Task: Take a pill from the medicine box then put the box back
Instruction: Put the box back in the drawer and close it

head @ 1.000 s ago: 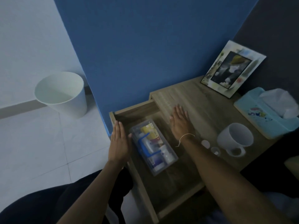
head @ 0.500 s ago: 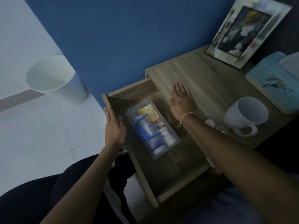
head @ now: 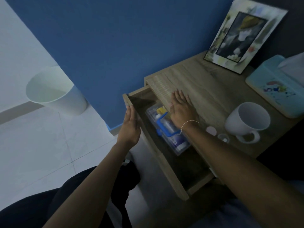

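1. My left hand (head: 130, 127) stands edge-on against the front panel of the open drawer (head: 172, 176), fingers straight and together, grasping nothing.
2. My right hand (head: 181, 109) lies flat on the table (head: 205, 89) at its near edge, fingers spread and released, also empty; a thin cord circles the wrist.
3. The medicine box (head: 167, 129), clear plastic with a blue handle, lies inside the drawer, toward its back end, partly tucked under the table edge and my right hand. I judge the box is back in place and that closing the drawer is what remains.
4. On the table to the right stand a white mug (head: 248, 119), a small round white lid (head: 211, 130) and a small clear cup (head: 223, 138) just beside it; whether a pill lies in that cup is too dim for me to tell.
5. Risks, as I judge them: a hard push from the left hand could slam the drawer and send the box sliding against the back wall; right fingers drooping over the table edge could be pinched; a sweep of the right forearm could knock the mug or tip the small cup.
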